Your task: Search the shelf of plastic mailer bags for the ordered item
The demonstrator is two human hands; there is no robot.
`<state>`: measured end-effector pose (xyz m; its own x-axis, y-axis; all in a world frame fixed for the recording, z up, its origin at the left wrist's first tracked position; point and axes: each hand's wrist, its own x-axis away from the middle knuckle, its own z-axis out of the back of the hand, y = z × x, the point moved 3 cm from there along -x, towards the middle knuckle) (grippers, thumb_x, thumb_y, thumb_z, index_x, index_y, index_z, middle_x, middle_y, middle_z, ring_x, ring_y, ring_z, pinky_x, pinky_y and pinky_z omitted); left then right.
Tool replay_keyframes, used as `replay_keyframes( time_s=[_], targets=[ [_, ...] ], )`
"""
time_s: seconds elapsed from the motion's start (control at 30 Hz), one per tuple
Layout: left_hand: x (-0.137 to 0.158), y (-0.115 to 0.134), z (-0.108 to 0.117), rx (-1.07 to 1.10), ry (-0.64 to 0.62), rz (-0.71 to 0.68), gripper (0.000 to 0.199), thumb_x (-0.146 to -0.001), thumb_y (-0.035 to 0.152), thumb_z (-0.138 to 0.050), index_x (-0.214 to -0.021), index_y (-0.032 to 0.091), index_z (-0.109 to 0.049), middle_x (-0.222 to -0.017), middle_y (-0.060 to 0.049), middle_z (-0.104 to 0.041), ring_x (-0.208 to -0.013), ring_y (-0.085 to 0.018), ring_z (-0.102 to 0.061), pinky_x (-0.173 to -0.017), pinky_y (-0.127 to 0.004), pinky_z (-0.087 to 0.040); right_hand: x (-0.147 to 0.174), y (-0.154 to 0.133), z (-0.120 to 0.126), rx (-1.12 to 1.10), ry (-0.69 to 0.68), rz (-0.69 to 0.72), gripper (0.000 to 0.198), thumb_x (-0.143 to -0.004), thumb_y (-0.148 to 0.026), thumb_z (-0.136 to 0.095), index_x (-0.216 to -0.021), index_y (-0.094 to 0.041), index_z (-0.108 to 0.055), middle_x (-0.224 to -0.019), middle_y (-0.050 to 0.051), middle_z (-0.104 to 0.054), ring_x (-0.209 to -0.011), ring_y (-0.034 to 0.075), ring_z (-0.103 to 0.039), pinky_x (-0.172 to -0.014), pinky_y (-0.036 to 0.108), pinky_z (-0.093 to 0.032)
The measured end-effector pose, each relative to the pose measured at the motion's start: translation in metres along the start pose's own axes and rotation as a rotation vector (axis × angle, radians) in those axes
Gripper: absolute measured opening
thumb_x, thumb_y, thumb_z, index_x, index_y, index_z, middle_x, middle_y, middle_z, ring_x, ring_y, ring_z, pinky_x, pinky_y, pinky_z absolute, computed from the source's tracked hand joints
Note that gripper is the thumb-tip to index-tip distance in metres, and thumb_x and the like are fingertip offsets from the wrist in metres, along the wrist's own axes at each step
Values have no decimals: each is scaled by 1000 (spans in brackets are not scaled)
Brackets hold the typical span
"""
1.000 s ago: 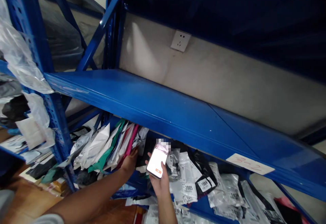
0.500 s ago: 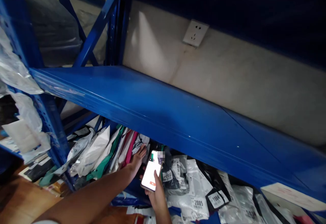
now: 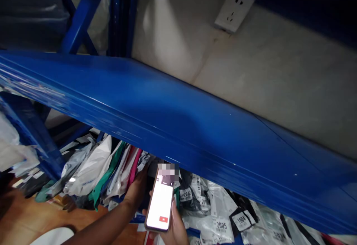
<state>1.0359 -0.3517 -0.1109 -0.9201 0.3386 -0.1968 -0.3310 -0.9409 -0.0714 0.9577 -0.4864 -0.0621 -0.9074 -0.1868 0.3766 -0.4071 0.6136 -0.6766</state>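
Observation:
My right hand [image 3: 178,226] is wrapped round a smartphone [image 3: 160,204], held upright with its bright screen facing me. The screen is mostly white, with a red button near the bottom and a blurred patch over its top. My left hand [image 3: 137,187] reaches in under the blue shelf beam, against the row of bagged garments [image 3: 111,174] standing on edge. Its fingers go into shadow, so I cannot see whether they grip anything. A pink bag [image 3: 135,165] is closest to this hand, with a green bag [image 3: 107,176] and a white bag [image 3: 90,167] farther left.
A wide blue shelf beam [image 3: 156,107] crosses above both hands. To the right lie clear bags with number labels, among them a bag marked 2005 [image 3: 220,228] and a black bag marked 1004 [image 3: 241,219]. A wall socket [image 3: 234,10] is above; a white round surface [image 3: 54,237] is lower left.
The view has moved closer to the shelf. My left hand has gone from resting outstretched on the bags to deeper in, its fingers now in shadow. The phone appears larger and lower, its screen view changed.

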Motion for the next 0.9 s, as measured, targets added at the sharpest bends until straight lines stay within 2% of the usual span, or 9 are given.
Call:
replay_keyframes(
  time_s=[0.13, 0.23, 0.4, 0.47, 0.57, 0.63, 0.73, 0.8, 0.9],
  targets=[
    [-2, -1, 13, 53, -48, -23, 55, -81, 6, -38, -136, 3, -38, -146, -16, -31, -138, -22, -23, -113, -34, -27, 7, 4, -28, -115, -86, -63, 63, -61, -64, -72, -110, -26, -65, -116, 8, -68, -103, 31, -63, -67, 43, -55],
    [-4, -1, 19, 165, -90, 30, 56, -78, 1, -38, -133, 5, -43, -144, -15, -35, -137, -21, -25, -113, -34, -25, 13, -1, -42, -179, -122, -85, 57, -58, -58, -77, -103, -25, -69, -113, 4, -70, -98, 28, -65, -76, 41, -54],
    [-4, -8, 30, 824, 178, 247, 65, -63, -8, -37, -121, 13, -57, -135, -10, -46, -132, -22, -35, -112, -37, -26, 15, -7, -45, -200, 90, -77, 65, -52, -63, -76, -93, -13, -72, -87, 9, -76, -72, 25, -69, -63, 35, -54],
    [-4, -6, 32, 719, 146, 191, 59, -66, -8, -38, -122, 1, -52, -136, -19, -41, -132, -27, -34, -112, -41, -27, 14, -6, -44, -186, 174, -61, 61, -55, -63, -73, -84, -10, -73, -75, 10, -75, -63, 23, -68, -56, 31, -52],
    [-4, 1, 28, 281, -21, 66, 52, -75, -7, -38, -127, -11, -39, -139, -27, -31, -134, -32, -29, -112, -43, -27, 14, -4, -41, -159, 245, -98, 56, -67, -63, -63, -74, -9, -72, -61, 9, -72, -53, 19, -65, -49, 27, -49],
    [-3, 2, 24, 123, -77, 45, 50, -79, -3, -43, -129, -8, -39, -140, -26, -33, -134, -34, -30, -111, -43, -30, 15, -3, -39, -136, 283, -124, 57, -67, -64, -63, -71, -7, -71, -58, 10, -71, -49, 19, -64, -47, 27, -49],
    [-5, 1, 21, 38, -53, 43, 48, -79, 1, -50, -127, -1, -46, -138, -23, -39, -131, -33, -36, -109, -40, -33, 20, -4, -41, -125, 313, -126, 61, -48, -63, -77, -71, -7, -70, -57, 10, -70, -46, 19, -63, -44, 26, -47],
    [-7, 0, 21, 8, -38, 60, 47, -79, 3, -54, -126, 3, -50, -137, -21, -42, -129, -31, -40, -107, -37, -37, 24, -6, -43, -130, 279, -134, 61, -41, -59, -81, -73, -9, -70, -58, 8, -71, -48, 19, -63, -46, 26, -49],
    [-11, 0, 25, -38, -39, 79, 55, -78, 15, -64, -129, 4, -46, -138, -20, -42, -128, -28, -42, -105, -32, -39, 31, -6, -43, -150, 151, -167, 58, -44, -55, -82, -81, -11, -71, -71, 9, -74, -63, 24, -68, -57, 32, -54]
  ],
)
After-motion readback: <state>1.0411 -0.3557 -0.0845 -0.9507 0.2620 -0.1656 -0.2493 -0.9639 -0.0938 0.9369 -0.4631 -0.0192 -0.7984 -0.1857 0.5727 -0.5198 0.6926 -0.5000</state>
